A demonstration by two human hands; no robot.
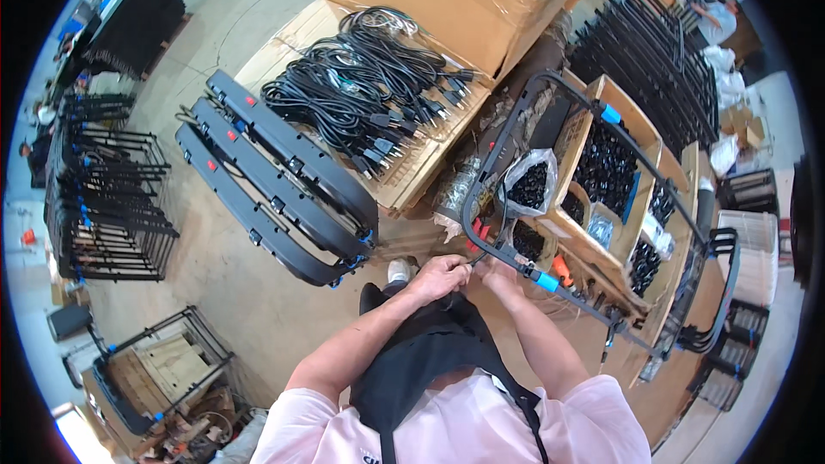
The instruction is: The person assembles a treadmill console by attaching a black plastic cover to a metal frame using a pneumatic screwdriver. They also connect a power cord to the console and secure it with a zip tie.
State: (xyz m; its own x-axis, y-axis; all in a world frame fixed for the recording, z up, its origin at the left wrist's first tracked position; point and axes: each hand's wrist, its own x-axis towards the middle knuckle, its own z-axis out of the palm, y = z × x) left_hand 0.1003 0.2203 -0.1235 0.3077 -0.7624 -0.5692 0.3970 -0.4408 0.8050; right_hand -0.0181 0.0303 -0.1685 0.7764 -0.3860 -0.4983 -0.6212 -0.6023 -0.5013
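Note:
A black tubular frame (468,198) with bright blue bands lies across the wooden parts bin in front of me, its rounded corner close to my hands. My left hand (442,280) is closed in a pinch beside that corner, on a thin dark piece too small to name. Right next to it, my right hand (498,276) is under the frame's lower tube. Its fingers are bent, partly hidden, and what they hold does not show. Red clips (480,233) sit on or against the frame just above both hands.
The wooden bin (584,241) holds small black parts, with a plastic bag (528,182) of them alongside. An orange-handled tool (563,270) lies near its edge. Coiled black power cords (369,77) fill a cardboard surface ahead. Three curved black housings (266,172) stand at left. Stacked frames (107,189) are farther left.

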